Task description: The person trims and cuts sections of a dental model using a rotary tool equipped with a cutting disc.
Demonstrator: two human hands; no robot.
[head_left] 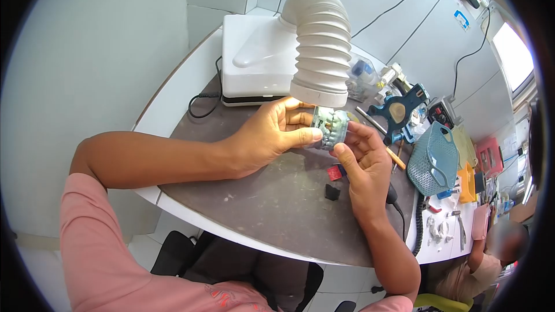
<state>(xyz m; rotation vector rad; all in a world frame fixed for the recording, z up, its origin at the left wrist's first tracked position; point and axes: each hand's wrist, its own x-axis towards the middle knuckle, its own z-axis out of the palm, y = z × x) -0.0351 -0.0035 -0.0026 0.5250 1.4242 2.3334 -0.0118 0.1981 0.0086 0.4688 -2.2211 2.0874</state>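
Between my two hands is a greenish-grey dental model (332, 129) with teeth, held up just under the mouth of a white ribbed hose (322, 52). My left hand (274, 130) grips its left side, thumb in front and fingers behind. On its right side, the thumb and fingers of my right hand (364, 159) are closed around the lower edge. Light falls on the model and on my left hand. The hose rises from a white box-shaped unit (254, 58) on the grey desk top (260, 202).
Red and blue blocks (335, 173) and a black piece (332, 192) lie below the model. To the right are a blue articulator (398, 112), a teal basket (432, 159), tools and cables. Another person (471, 271) sits at the far right.
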